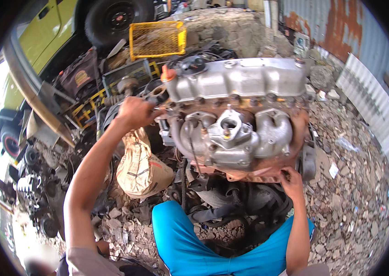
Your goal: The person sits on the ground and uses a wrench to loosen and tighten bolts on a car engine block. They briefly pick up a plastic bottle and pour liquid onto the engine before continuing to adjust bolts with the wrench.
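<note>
In front of me stands a car engine (236,133) with a silver valve cover (240,82) along its top. A cast intake manifold (275,131) with a round-mouthed flange (229,125) faces me, rusty metal below it. My left hand (137,112) is closed at the engine's left end, beside a dark ring-shaped fitting (158,93); what its fingers grip is hidden. An orange plug (168,73) sits just above there. My right hand (291,181) is low at the engine's right, fingers curled together against the rusty lower edge; anything in them is too small to tell.
A tan paper sack (143,168) stands left of the engine, with dark hoses (222,214) beneath it. A yellow crate (157,40) and greasy parts lie behind, near a green vehicle (51,34). Rubble (346,202) and corrugated sheets (371,87) are at the right.
</note>
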`<act>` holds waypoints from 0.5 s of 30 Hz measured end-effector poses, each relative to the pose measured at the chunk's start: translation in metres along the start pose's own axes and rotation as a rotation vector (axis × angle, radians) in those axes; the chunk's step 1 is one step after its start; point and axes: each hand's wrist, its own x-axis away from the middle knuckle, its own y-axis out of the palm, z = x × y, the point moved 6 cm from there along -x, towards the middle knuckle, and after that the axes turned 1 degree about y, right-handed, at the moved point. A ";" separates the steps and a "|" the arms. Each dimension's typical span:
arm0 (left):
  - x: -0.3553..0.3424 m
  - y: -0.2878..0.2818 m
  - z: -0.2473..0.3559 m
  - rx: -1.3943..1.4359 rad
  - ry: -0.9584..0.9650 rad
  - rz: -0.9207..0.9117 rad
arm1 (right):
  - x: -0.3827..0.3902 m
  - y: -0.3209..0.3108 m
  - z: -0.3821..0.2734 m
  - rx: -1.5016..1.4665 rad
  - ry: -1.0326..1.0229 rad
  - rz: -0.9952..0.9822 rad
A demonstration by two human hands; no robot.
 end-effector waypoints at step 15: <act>0.092 -0.085 0.217 1.764 -0.116 0.220 | 0.038 -0.024 -0.023 0.010 0.102 -0.025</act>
